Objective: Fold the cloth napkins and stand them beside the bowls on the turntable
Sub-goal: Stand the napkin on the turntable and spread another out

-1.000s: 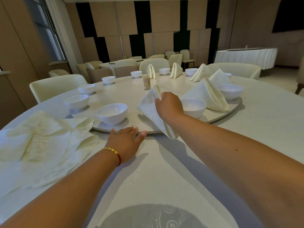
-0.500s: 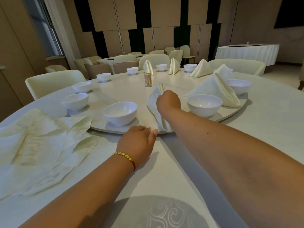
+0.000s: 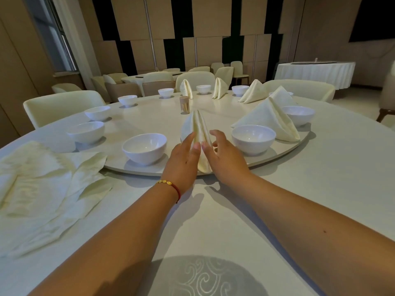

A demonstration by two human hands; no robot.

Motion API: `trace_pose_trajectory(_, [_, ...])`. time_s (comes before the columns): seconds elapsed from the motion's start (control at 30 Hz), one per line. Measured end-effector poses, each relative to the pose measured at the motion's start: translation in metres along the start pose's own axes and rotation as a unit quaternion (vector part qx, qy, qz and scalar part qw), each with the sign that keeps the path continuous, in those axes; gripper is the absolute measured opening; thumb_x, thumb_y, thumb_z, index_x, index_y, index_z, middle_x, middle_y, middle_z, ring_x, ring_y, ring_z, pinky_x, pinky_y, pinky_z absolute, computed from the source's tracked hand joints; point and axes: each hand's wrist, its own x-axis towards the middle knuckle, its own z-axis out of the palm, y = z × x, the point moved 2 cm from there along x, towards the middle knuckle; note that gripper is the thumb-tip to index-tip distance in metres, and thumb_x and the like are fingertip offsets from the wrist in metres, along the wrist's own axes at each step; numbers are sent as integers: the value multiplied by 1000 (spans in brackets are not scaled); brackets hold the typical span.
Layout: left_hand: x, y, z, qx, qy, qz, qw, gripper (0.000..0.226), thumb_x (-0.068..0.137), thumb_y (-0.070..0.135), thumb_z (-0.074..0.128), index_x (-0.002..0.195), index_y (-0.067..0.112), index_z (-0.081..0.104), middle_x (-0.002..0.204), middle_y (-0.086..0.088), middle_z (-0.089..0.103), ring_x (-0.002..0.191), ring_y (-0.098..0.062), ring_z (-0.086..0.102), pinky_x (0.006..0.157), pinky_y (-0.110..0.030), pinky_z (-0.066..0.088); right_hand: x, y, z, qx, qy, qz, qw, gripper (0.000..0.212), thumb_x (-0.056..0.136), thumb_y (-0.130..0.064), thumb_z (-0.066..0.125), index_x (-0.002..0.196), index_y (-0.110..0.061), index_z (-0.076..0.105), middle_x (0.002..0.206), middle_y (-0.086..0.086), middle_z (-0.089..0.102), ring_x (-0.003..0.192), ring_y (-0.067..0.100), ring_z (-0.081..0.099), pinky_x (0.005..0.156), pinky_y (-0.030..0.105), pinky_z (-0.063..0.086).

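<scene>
Restaurant banquet room. Big round dining table (image 3: 320, 189) carried a turntable (image 3: 149, 116) set with white bowls (image 3: 144, 148) and standing folded napkins (image 3: 268, 116). Cream chairs (image 3: 62, 105) ringed it. More round tables behind, one skirted in white cloth (image 3: 314, 73). Panelled walls (image 3: 211, 16) at the back.

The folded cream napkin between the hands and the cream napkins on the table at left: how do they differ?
The folded cream napkin stands upright on the turntable; the cream napkins at left lie flat, unfolded, on the table. Both hands, left hand and right hand, flank the first only. Same fabric.
</scene>
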Motion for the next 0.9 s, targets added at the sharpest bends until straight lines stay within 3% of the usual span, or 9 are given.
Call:
trace_pose_trajectory(0.2, [0, 2, 6, 10, 15, 8, 1000, 53, 99, 55, 17, 115, 23, 56, 114, -1, 61, 106, -18, 55, 95, -38, 44, 0, 9, 3, -50, -13, -7, 999, 58, 97, -53, 12, 126, -22, 52, 113, 6, 61, 102, 24, 57, 89, 40, 47])
trace_pose_trajectory(0.3, [0, 2, 7, 22, 21, -1, 1000, 47, 101, 49, 19, 93, 19, 54, 95, -2, 60, 90, -20, 55, 79, -32, 42, 1, 13, 1, -152, 9, 20, 988, 77, 90, -58, -1, 112, -19, 61, 103, 9, 61, 94, 25, 54, 87, 40, 45])
trace_pose_trajectory(0.5, [-5, 8, 7, 48, 27, 1, 998, 39, 101, 46, 19, 81, 27, 46, 83, 2, 52, 82, -19, 49, 69, -26, 34, -8, 8, -8, -151, 24, 40, 987, 70, 96, -57, 11, 108, -17, 68, 104, 11, 54, 103, 28, 49, 96, 42, 39])
trace_pose_trajectory(0.6, [-10, 8, 3, 47, 19, 0, 999, 47, 100, 50, 20, 121, 25, 53, 120, 1, 60, 113, -21, 53, 89, -25, 40, -11, 5, -9, -143, 22, 36, 989, 71, 95, -58, 10, 106, -17, 68, 102, 10, 52, 101, 27, 48, 94, 42, 40])
trace_pose_trajectory(0.63, [-13, 7, 0, 49, 17, -9, 999, 54, 98, 53, 20, 140, 25, 41, 138, 1, 51, 126, -19, 47, 101, -28, 37, -11, 5, -9, -139, 25, 30, 990, 72, 95, -58, 9, 105, -17, 68, 101, 10, 52, 101, 27, 48, 93, 42, 40])
trace_pose_trajectory(0.7, [-19, 3, -9, 81, 20, -30, 996, 62, 96, 57, 18, 147, 25, 31, 144, 0, 46, 132, -20, 43, 107, -33, 33, -12, 3, -12, -132, 34, 11, 991, 76, 93, -59, 5, 101, -16, 67, 97, 10, 51, 98, 27, 47, 91, 42, 41])
trace_pose_trajectory(0.77, [-26, -1, -22, 186, 13, -37, 982, 68, 93, 62, 11, 115, 20, 59, 113, -3, 64, 111, -25, 58, 95, -37, 44, -13, 2, -17, -122, 52, -9, 991, 83, 90, -63, -2, 92, -14, 65, 90, 8, 49, 93, 26, 48, 87, 42, 42])
trace_pose_trajectory(0.83, [-34, -4, -32, 277, -18, -73, 958, 66, 95, 58, 10, 73, 16, 56, 77, -6, 60, 81, -25, 59, 77, -36, 47, -15, 0, -21, -119, 62, -14, 991, 84, 86, -63, -4, 87, -13, 64, 87, 7, 50, 90, 26, 48, 85, 41, 42])
trace_pose_trajectory(0.9, [-41, -6, -33, 319, -34, -75, 944, 60, 99, 50, 14, 71, 15, 54, 76, -6, 58, 78, -23, 57, 75, -34, 45, -16, -3, -23, -117, 64, -17, 991, 86, 83, -62, -5, 87, -13, 65, 86, 7, 51, 89, 26, 48, 85, 41, 41])
